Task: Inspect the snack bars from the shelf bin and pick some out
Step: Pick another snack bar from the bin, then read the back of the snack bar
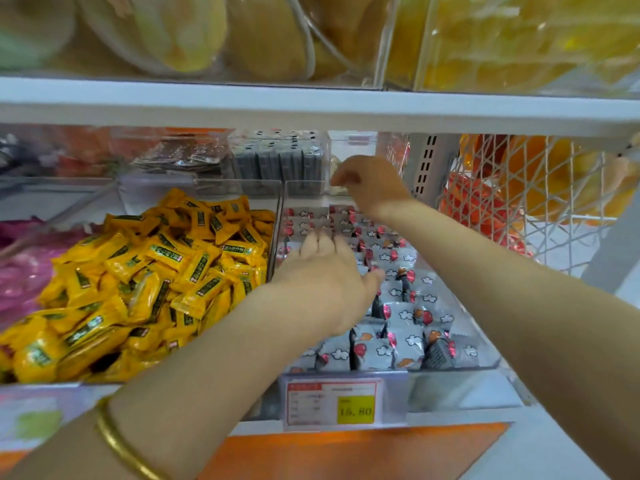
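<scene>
The bin [460, 368] sits packed with grey bars [405, 337], none visibly out yet, so I'd say you're at the start: your left hand [329, 282] lies flat over the pile, fingers straight, your right hand [372, 185] curls over the back row, can't tell whether it grips one.

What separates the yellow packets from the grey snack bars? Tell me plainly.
In the head view, a clear bin wall stands between the yellow packets and the grey snack bars; nearer the camera, the left forearm crosses over it.
</scene>
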A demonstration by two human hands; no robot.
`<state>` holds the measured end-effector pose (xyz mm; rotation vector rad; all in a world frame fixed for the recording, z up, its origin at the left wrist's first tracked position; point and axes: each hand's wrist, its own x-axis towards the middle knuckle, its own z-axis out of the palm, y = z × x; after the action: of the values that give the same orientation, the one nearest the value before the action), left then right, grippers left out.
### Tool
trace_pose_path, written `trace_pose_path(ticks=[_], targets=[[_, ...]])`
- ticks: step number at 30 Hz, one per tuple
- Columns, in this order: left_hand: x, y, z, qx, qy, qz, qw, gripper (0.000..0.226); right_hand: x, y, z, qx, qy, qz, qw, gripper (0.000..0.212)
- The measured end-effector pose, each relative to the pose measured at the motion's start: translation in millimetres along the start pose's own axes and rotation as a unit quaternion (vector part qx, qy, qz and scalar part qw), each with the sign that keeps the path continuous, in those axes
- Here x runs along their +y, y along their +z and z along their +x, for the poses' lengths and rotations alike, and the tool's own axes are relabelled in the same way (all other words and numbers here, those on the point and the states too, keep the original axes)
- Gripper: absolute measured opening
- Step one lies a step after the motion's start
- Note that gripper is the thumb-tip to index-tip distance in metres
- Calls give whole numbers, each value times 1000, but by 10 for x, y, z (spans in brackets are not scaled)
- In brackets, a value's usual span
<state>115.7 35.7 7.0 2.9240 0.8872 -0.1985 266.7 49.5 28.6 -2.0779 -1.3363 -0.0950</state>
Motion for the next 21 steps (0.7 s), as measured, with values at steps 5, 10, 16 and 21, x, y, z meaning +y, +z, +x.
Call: trace_pose_path(ticks=[5, 10, 16, 21], targets=[[48, 177, -337, 43, 20, -50, 998, 68, -141, -304, -729, 32, -2, 38, 999, 33], [2, 332, -621, 129, 55, -72, 987, 60, -228, -454, -1466, -6, 24, 102, 994, 20], [-42, 441, -826, 192, 81, -12, 978, 59, -250, -466, -1871, -46, -4, 17, 999, 11], [-56, 552, -917, 203, 87, 26, 975, 61, -261, -322, -1871, -73, -79, -139, 984, 18]])
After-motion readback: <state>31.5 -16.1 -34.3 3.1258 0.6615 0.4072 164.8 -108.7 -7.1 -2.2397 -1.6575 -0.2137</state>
